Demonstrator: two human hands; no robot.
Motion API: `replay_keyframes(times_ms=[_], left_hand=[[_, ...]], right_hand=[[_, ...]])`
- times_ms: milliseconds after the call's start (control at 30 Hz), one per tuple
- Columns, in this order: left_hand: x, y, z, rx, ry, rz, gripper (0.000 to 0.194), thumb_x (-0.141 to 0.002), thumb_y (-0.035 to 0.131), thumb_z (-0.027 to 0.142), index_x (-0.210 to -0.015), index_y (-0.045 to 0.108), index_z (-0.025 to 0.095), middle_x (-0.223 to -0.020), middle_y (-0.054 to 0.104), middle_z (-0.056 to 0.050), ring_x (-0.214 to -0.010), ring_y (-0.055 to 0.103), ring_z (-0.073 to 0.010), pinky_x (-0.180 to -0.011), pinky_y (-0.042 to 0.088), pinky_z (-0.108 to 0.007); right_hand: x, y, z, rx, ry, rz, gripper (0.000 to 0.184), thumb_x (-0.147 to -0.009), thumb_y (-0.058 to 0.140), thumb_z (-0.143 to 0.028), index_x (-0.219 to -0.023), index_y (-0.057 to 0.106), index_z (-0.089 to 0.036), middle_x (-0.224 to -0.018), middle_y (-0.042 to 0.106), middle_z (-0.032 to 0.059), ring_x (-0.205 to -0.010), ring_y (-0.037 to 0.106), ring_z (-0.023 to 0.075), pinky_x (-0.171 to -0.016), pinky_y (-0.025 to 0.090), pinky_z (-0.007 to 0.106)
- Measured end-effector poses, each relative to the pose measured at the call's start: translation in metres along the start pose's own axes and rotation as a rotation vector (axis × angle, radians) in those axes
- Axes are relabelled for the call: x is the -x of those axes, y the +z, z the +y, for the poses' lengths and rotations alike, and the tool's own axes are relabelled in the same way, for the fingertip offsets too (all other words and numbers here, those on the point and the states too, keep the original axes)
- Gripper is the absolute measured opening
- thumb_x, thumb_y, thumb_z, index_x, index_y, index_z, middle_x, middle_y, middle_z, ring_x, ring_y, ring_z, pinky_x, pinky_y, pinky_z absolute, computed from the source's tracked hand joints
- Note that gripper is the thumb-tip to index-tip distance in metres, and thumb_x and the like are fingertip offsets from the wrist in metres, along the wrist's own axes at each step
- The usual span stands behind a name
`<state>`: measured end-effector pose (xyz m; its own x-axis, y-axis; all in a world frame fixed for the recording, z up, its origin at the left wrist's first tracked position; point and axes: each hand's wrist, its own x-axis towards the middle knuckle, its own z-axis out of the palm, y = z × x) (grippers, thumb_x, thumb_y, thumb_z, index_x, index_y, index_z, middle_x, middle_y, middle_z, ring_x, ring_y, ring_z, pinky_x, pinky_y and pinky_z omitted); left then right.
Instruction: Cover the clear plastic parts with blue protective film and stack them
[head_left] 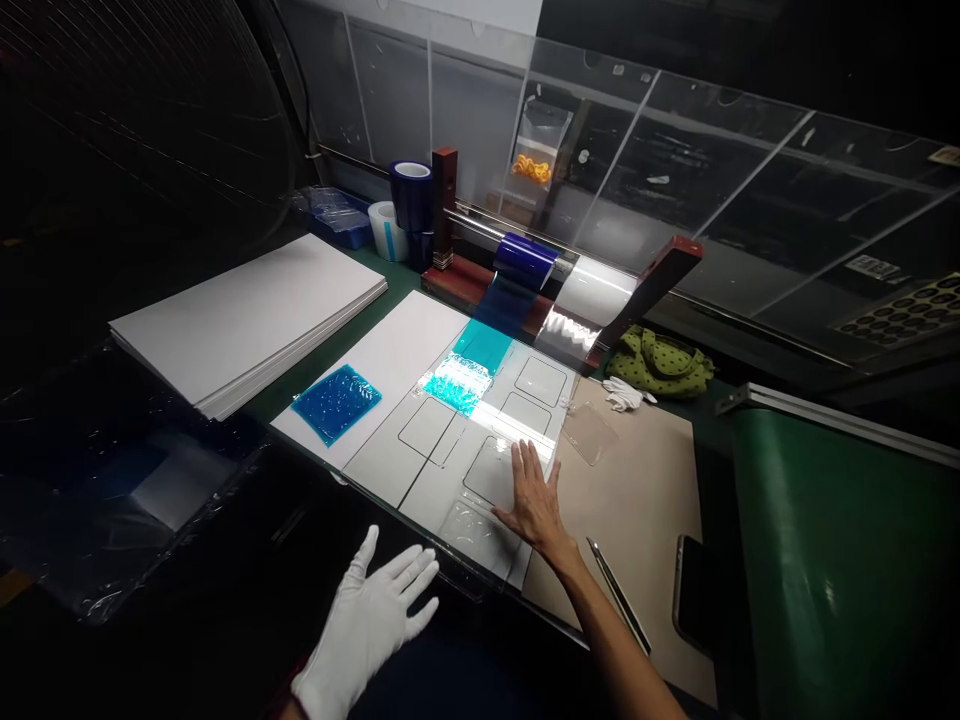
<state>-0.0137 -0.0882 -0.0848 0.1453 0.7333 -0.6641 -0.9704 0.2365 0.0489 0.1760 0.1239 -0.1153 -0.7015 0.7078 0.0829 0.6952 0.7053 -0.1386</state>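
Bare right hand laid flat at the edge of a sheet under film rolls

Nearest, the white-gloved left hand (367,620) hangs before the table edge, fingers spread and grasping nothing. To its left, dark clear plastic wrapping (97,590) holds a pale, flat piece (176,490).

The bare right hand (534,510) is palm down, fingers extended, clasping nothing; its fingertips lie over the right part of the white sheet (420,325). Whether they press paper or clear film cannot be told. The sheet lies flat on the table, marked with dark rounded rectangles and a dark line, glossy with glare. On its left is a deep blue film square (337,403), wrinkled and shiny. A translucent blue strip (487,345) reaches its middle, turning turquoise and crinkled near the end.

Right of the sheet, a brown board (652,480) carries a slim pen-like tool (619,597) and a clear rounded square (591,433); a black phone (694,590) lies at its right edge.

Beyond, a red-brown rack (465,280) bears a blue film roll (525,260) and a clear film roll (602,285). A green dotted pouch (664,362) sits beside it, contents hidden. Back left, a blue tray (352,235) holds crumpled clear plastic (334,207). Farthest, a clear bag (547,130) contains orange-yellow rings (531,169).
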Motion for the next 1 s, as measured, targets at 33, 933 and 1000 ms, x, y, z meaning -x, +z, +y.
replay_keyframes(times_ms=[33, 933, 1000], left_hand=[[0.000, 0.006, 0.001, -0.027, -0.011, 0.034, 0.072, -0.086, 0.040, 0.037, -0.145, 0.002, 0.017, -0.147, 0.030, -0.015, -0.137, 0.021, -0.0254, -0.106, 0.027, -0.049], [-0.009, 0.075, -0.042, -1.416, 0.578, 0.121, 0.098, -0.062, 0.069, 0.053, -0.142, 0.022, 0.022, -0.143, 0.034, -0.015, -0.134, 0.029, -0.0330, -0.110, 0.023, -0.053], [-0.012, 0.095, -0.061, -1.745, 0.761, 0.139, 0.120, -0.051, 0.075, 0.054, -0.145, 0.007, 0.021, -0.150, 0.018, -0.016, -0.137, 0.017, -0.0374, -0.109, 0.021, -0.056]], right_hand=[[-0.001, -0.002, 0.005, -0.011, 0.032, 0.035, 0.084, -0.081, 0.049, -0.043, -0.145, 0.005, -0.010, -0.148, 0.021, 0.0207, -0.138, 0.012, 0.0343, -0.104, 0.002, 0.065], [0.042, -0.110, 0.038, -1.120, 0.607, 0.616, 0.030, -0.083, 0.055, -0.044, -0.087, 0.066, -0.017, -0.077, 0.070, 0.0062, -0.072, 0.065, 0.0174, -0.064, 0.049, 0.027], [0.065, -0.119, 0.007, -1.393, 0.604, 0.578, 0.026, -0.081, 0.060, -0.043, -0.084, 0.067, -0.018, -0.073, 0.069, 0.0046, -0.067, 0.063, 0.0153, -0.062, 0.048, 0.025]])
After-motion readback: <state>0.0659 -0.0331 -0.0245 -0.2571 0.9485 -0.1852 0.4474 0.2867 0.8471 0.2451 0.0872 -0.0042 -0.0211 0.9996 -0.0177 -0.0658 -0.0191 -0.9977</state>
